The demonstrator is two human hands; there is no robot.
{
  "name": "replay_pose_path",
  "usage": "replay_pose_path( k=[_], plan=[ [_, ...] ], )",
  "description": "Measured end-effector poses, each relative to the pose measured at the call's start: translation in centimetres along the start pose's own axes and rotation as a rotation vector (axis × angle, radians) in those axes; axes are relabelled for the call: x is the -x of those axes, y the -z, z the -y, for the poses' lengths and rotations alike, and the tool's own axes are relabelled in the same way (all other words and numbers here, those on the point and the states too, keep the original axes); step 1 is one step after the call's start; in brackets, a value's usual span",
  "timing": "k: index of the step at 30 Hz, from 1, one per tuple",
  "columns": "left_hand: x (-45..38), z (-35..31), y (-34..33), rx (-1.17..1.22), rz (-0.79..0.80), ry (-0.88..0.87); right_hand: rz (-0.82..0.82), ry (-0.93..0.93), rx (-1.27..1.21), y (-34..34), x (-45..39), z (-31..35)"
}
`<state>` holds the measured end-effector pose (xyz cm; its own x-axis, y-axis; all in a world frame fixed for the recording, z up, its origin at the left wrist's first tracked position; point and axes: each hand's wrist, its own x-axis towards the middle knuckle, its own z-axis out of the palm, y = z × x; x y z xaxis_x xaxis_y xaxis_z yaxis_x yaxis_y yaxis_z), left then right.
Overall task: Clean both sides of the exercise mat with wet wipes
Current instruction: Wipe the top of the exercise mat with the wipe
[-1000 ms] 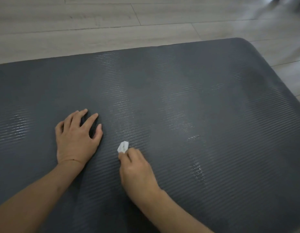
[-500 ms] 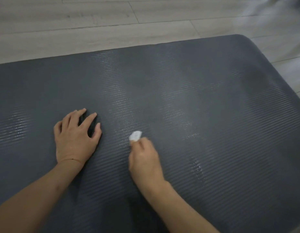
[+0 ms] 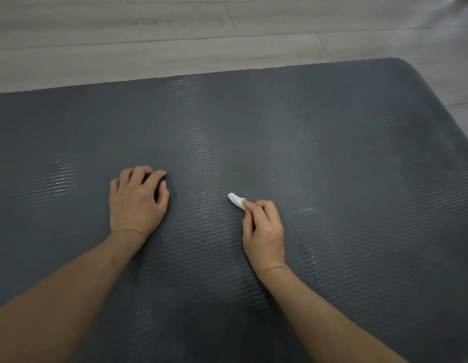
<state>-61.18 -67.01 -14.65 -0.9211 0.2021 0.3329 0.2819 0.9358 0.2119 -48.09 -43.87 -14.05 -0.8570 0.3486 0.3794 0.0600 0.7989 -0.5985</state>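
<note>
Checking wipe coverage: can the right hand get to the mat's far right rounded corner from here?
Probably yes: the right hand, pinching the wet wipe, has bare mat all the way to that corner. It may take a lean forward.

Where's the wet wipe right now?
Head view, centre: the small bunched white wet wipe is pinched in the right hand, against the dark grey ribbed foam exercise mat, right of the left hand.

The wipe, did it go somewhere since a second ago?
Yes. The right hand slid the wipe to the right across the mat, away from the left hand. It grips the wipe just as before. The left hand stayed pressed on the mat in the same spot, fingers a bit bent. The mat did not move on the floor.
</note>
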Motion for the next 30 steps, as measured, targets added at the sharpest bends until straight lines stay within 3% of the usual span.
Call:
replay_pose_path(
  k=[3,10,18,22,24,30],
  plan=[
    [1.7,-0.6,1.1,0.057,0.057,0.032,0.013,-0.015,-0.007,0.1,-0.2,0.2],
    [14.3,-4.7,4.5,0.112,0.257,0.049,0.031,-0.051,-0.007,0.6,-0.4,0.8],
    [14.6,-4.7,3.9,-0.011,0.283,0.038,0.079,-0.072,0.052,-0.1,0.4,1.1],
    [14.7,-4.5,3.9,-0.013,0.278,0.059,0.305,0.163,0.127,-1.3,5.4,7.3],
    [14.6,-4.5,3.9,-0.005,0.288,0.054,0.352,0.225,0.159,-0.1,5.7,6.7],
    [14.5,-4.9,4.3,-0.004,0.31,0.064,0.127,-0.181,0.47,9.6,-2.1,-6.7]
  ],
)
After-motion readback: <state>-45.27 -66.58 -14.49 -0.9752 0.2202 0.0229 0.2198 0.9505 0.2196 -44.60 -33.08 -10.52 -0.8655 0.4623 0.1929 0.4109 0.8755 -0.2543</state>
